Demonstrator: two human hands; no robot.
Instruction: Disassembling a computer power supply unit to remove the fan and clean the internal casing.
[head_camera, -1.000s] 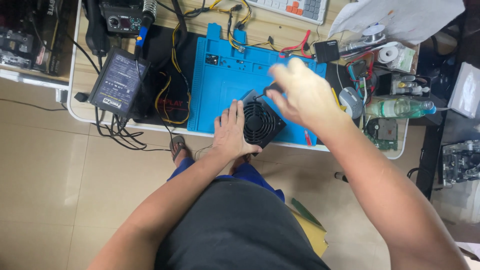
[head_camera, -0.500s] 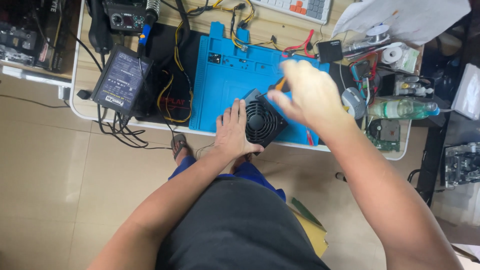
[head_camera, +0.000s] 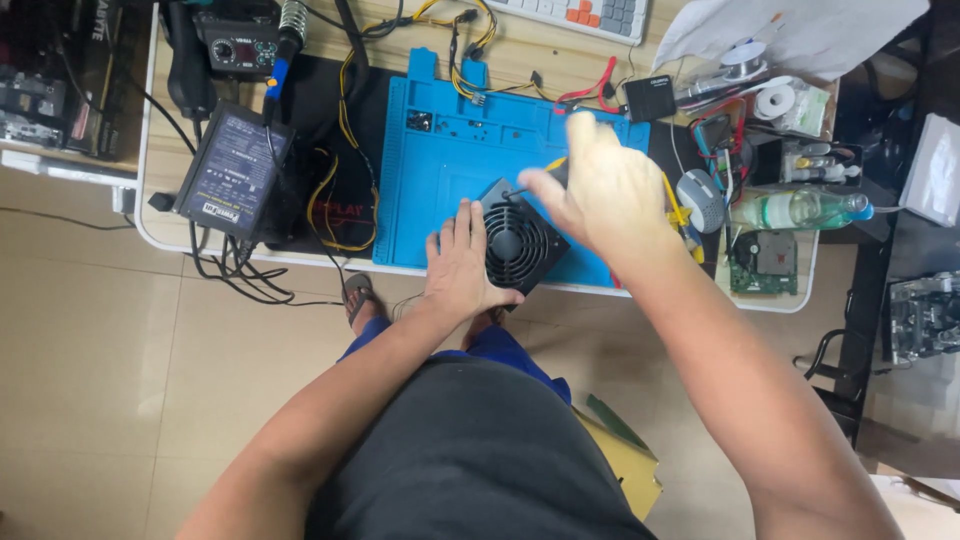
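Left hand: palm down, fingers extended and close together, forearm reaching straight forward. Right hand: raised above the left, fingers curled in a pinch (tips slightly blurred), forearm angled in from lower right.

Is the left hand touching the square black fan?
Touching. The head view shows the left hand pressed against the square black fan, its thumb along the edge.

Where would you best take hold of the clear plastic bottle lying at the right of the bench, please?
Probably around the middle of the plastic bottle, coming from above: it lies on its side, cap to the right, with clutter close around it.
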